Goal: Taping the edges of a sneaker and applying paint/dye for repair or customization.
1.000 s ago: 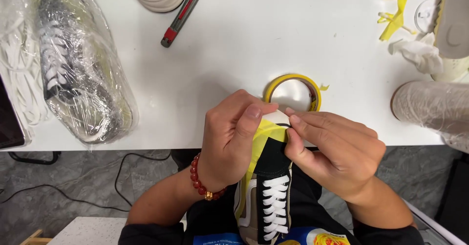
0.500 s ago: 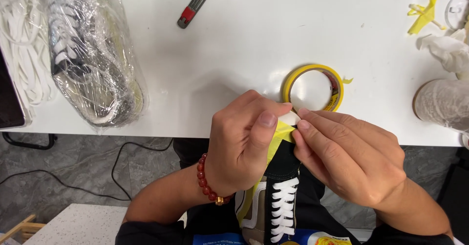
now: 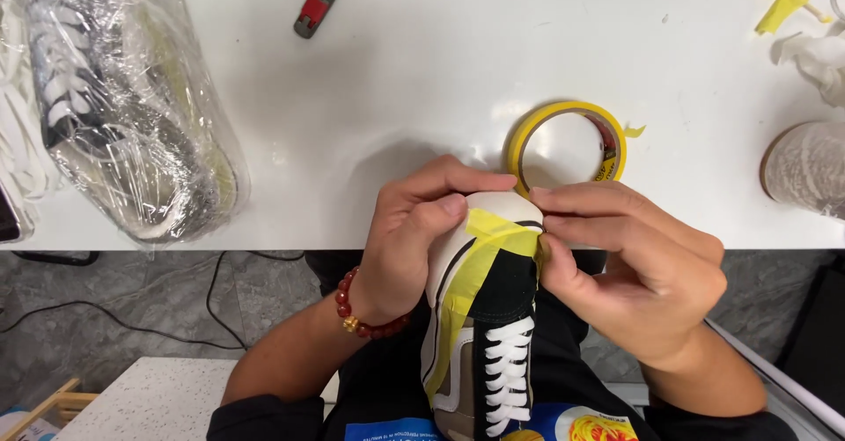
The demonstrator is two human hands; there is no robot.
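White table [image 3: 440, 71], grey marbled floor [image 3: 132, 300], black cable [image 3: 106, 318].

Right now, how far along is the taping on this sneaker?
Done: a yellow tape strip already runs along the sneaker sole edge on one side. In hand: the left hand and right hand press tape across the white toe cap. Left: the other side is hidden behind the right hand. The tape roll lies on the table.

Left thumb [image 3: 444, 208] slid off yellow tape strip [image 3: 493, 234]; toe uncovered.
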